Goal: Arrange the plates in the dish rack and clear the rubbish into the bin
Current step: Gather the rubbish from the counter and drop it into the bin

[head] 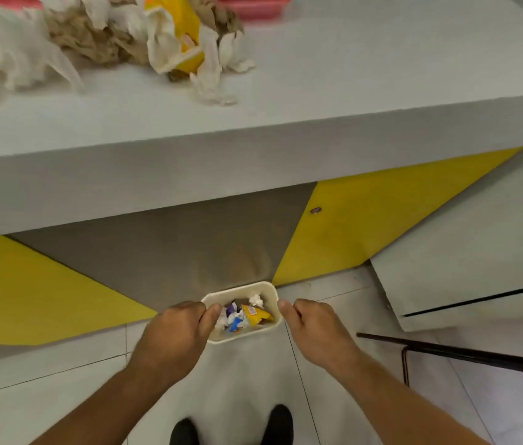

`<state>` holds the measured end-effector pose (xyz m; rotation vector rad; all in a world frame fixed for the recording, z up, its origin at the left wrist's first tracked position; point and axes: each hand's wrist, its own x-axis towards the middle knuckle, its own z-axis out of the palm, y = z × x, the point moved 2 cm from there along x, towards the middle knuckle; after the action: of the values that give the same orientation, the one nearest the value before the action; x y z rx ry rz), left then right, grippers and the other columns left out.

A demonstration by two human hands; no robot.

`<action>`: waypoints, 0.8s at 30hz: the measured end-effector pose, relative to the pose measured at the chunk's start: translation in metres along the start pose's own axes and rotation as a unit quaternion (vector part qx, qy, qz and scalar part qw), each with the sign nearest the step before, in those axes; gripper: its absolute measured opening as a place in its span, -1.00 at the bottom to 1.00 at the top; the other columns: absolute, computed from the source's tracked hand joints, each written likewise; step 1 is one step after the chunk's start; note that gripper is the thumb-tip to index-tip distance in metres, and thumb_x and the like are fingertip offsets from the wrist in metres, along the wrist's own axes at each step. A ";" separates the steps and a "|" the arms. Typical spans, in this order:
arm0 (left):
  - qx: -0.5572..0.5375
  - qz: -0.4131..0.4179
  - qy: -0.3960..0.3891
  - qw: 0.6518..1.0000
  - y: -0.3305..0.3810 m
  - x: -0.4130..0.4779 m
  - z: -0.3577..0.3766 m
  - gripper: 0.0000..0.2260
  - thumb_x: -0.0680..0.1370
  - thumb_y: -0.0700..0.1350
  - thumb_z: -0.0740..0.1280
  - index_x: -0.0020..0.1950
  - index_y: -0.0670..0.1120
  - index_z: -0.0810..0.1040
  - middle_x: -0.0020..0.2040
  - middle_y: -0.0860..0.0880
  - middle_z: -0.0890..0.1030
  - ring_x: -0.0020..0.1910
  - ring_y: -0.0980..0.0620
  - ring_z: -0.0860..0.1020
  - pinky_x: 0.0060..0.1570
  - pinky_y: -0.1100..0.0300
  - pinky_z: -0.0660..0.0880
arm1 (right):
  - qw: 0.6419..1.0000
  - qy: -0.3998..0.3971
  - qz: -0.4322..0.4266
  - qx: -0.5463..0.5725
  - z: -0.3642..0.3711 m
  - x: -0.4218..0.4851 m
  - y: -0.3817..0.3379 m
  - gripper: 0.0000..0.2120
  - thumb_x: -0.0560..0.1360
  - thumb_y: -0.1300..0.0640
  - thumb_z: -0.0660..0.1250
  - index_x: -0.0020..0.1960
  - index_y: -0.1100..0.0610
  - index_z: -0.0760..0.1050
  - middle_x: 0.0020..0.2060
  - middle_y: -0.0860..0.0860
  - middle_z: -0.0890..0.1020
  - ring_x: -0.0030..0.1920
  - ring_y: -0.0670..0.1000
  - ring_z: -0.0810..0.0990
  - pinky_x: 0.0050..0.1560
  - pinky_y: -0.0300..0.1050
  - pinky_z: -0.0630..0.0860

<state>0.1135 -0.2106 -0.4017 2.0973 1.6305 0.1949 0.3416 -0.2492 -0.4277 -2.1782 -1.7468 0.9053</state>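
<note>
A small cream bin (270, 292) stands on the floor below the counter, with crumpled wrappers and tissue (243, 314) inside. My left hand (175, 332) grips the bin's left rim, its thumb curled over the edge. My right hand (313, 329) is at the bin's right rim with its fingers curled; its thumb touches the edge. On the white counter (350, 91) above lies a heap of rubbish (131, 36): white tissues, brown paper and a yellow wrapper. No plates or dish rack are in view.
A pink tray (253, 6) sits at the counter's far edge. The counter front has yellow and grey panels (366, 226). A dark metal frame (465, 353) sticks out over the tiled floor at right. My shoes (231, 425) stand just behind the bin.
</note>
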 end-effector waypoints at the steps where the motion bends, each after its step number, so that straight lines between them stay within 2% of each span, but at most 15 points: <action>1: -0.008 -0.011 -0.004 1.000 -0.014 0.000 0.016 -0.59 0.60 0.14 0.12 -0.41 0.01 0.26 -0.41 0.03 0.39 -0.37 0.01 0.37 -0.33 0.11 0.28 | 1.000 0.006 0.004 -0.009 0.021 0.010 0.008 -0.56 0.61 -0.16 0.05 -0.37 0.03 0.29 -0.30 0.11 0.59 -0.26 0.07 0.48 -0.23 -0.10 0.35; 3: -0.011 -0.031 -0.016 0.999 -0.043 -0.003 0.050 -0.59 0.59 0.15 0.12 -0.41 0.01 0.25 -0.43 0.04 0.38 -0.38 0.03 0.39 -0.34 0.11 0.31 | 0.999 0.015 0.007 -0.031 0.068 0.033 0.025 -0.55 0.61 -0.12 0.05 -0.34 0.08 0.39 -0.25 0.15 0.63 -0.21 0.13 0.51 -0.23 -0.10 0.34; 5: 0.002 -0.040 -0.027 0.999 -0.071 -0.008 0.084 -0.59 0.58 0.16 0.10 -0.41 0.00 0.24 -0.42 0.03 0.38 -0.39 0.03 0.40 -0.34 0.11 0.33 | 0.998 0.018 0.009 -0.055 0.117 0.057 0.039 -0.57 0.61 -0.08 0.06 -0.22 0.15 0.53 -0.19 0.17 0.64 -0.16 0.18 0.54 -0.24 -0.11 0.34; 7: 0.002 -0.051 -0.032 0.998 -0.100 -0.015 0.117 -0.59 0.58 0.17 0.09 -0.40 -0.02 0.24 -0.41 0.01 0.38 -0.39 0.02 0.40 -0.34 0.09 0.35 | 0.998 0.013 -0.005 -0.064 0.165 0.083 0.047 -0.60 0.61 -0.06 0.05 -0.10 0.14 0.57 -0.14 0.17 0.65 -0.10 0.21 0.56 -0.20 -0.10 0.39; 10: 0.006 -0.080 -0.044 0.996 -0.144 -0.021 0.159 -0.58 0.57 0.19 0.05 -0.37 -0.04 0.27 -0.39 -0.02 0.41 -0.36 0.00 0.43 -0.31 0.08 0.37 | 0.995 -0.001 -0.047 -0.088 0.228 0.122 0.051 -0.60 0.60 -0.03 0.04 -0.11 0.13 0.59 -0.14 0.16 0.66 -0.09 0.22 0.59 -0.11 -0.03 0.50; 13: 0.013 -0.116 -0.052 0.992 -0.181 -0.024 0.190 -0.60 0.57 0.16 0.10 -0.38 -0.04 0.25 -0.40 -0.04 0.39 -0.38 0.00 0.41 -0.36 0.11 0.30 | 0.988 -0.052 -0.088 -0.115 0.283 0.158 0.054 -0.65 0.57 0.01 0.08 -0.13 0.13 0.58 -0.12 0.15 0.66 -0.06 0.21 0.60 -0.08 -0.03 0.48; 16: -0.004 -0.151 -0.041 0.988 -0.206 -0.021 0.213 -0.60 0.56 0.11 0.17 -0.41 -0.02 0.21 -0.42 -0.06 0.35 -0.43 0.01 0.35 -0.40 0.14 0.26 | 0.979 -0.149 -0.054 -0.126 0.330 0.189 0.062 -0.62 0.55 -0.11 0.04 0.01 0.12 0.51 0.06 0.15 0.61 0.09 0.21 0.54 0.07 0.01 0.43; 18: -0.012 -0.154 -0.039 0.987 -0.216 -0.017 0.223 -0.61 0.56 0.10 0.19 -0.42 -0.01 0.21 -0.42 -0.07 0.35 -0.44 0.01 0.35 -0.40 0.14 0.27 | 0.967 -0.228 -0.029 -0.107 0.352 0.202 0.068 -0.63 0.54 -0.14 0.05 0.12 0.09 0.42 0.17 0.12 0.52 0.17 0.19 0.48 0.16 0.05 0.41; 20: -0.021 -0.132 -0.039 0.990 -0.219 -0.009 0.230 -0.63 0.56 0.09 0.19 -0.41 -0.01 0.24 -0.41 -0.06 0.36 -0.43 0.01 0.38 -0.39 0.11 0.30 | 0.962 -0.264 -0.017 -0.071 0.358 0.208 0.075 -0.65 0.53 -0.15 0.07 0.19 0.01 0.38 0.21 0.03 0.48 0.17 0.13 0.45 0.16 0.05 0.40; 22: -0.034 -0.098 -0.035 0.994 -0.216 0.003 0.235 -0.66 0.56 0.08 0.18 -0.38 -0.01 0.28 -0.40 -0.02 0.39 -0.41 0.02 0.42 -0.38 0.09 0.34 | 0.963 -0.266 -0.025 -0.043 0.350 0.207 0.080 -0.71 0.53 -0.10 0.08 0.19 -0.05 0.38 0.16 -0.03 0.49 0.12 0.08 0.46 0.08 -0.03 0.39; 24: -0.038 -0.067 -0.030 0.997 -0.204 0.023 0.241 -0.67 0.57 0.07 0.17 -0.37 0.01 0.27 -0.38 0.01 0.40 -0.39 0.04 0.42 -0.37 0.12 0.32 | 0.970 -0.239 -0.036 -0.025 0.333 0.201 0.085 -0.73 0.57 0.01 0.07 0.20 -0.01 0.43 0.16 -0.01 0.52 0.19 0.09 0.46 0.14 -0.07 0.37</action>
<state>0.0358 -0.2189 -0.7086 1.9108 1.6945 0.1456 0.2414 -0.1547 -0.8015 -2.0248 -2.0527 1.4763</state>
